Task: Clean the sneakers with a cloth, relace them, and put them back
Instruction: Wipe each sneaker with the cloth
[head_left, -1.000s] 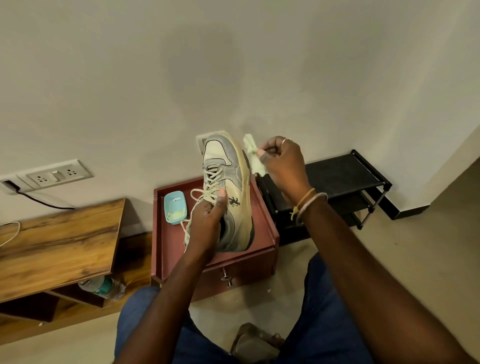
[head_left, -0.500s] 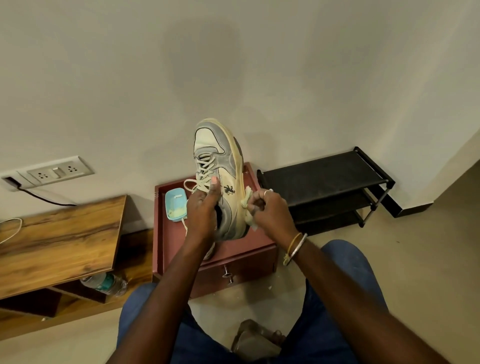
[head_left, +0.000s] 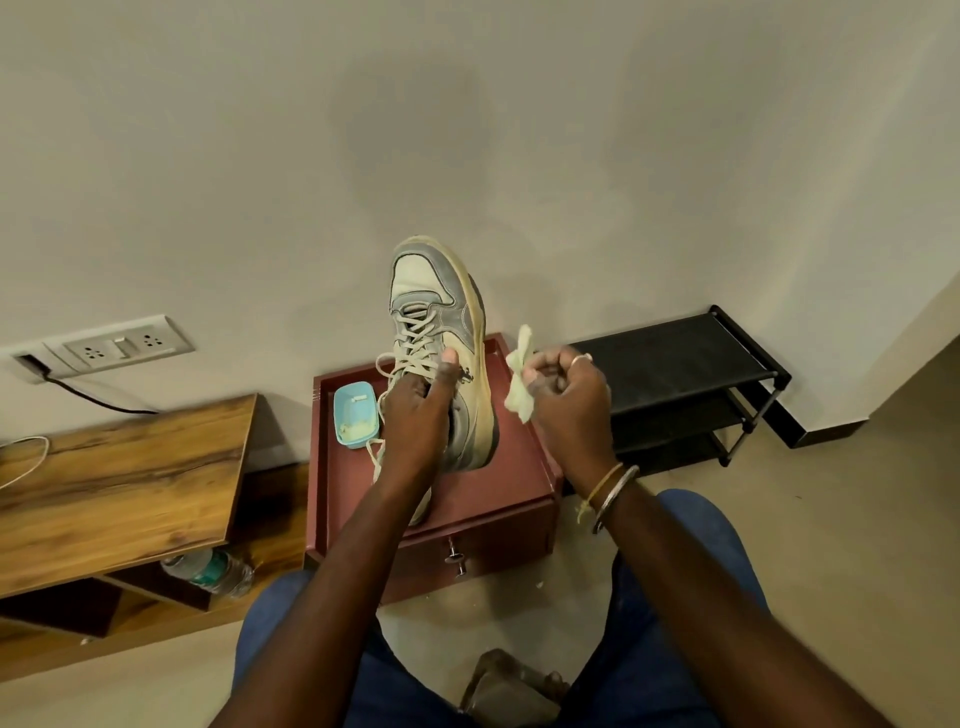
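A low reddish-brown surface (head_left: 519, 493) with 1 drawer stands on the floor (head_left: 857, 519) against the wall; a light-blue tub (head_left: 355, 421) lies on it near its rear left corner

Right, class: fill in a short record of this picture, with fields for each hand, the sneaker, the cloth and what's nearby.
Left hand: grips the sneaker, thumb on its laces
Right hand: pinches the cloth
Sneaker: toe up, laced, held over the red box
Cloth: beside the sneaker's sole, apart from it
Nearby: blue tub on the box; black rack to the right
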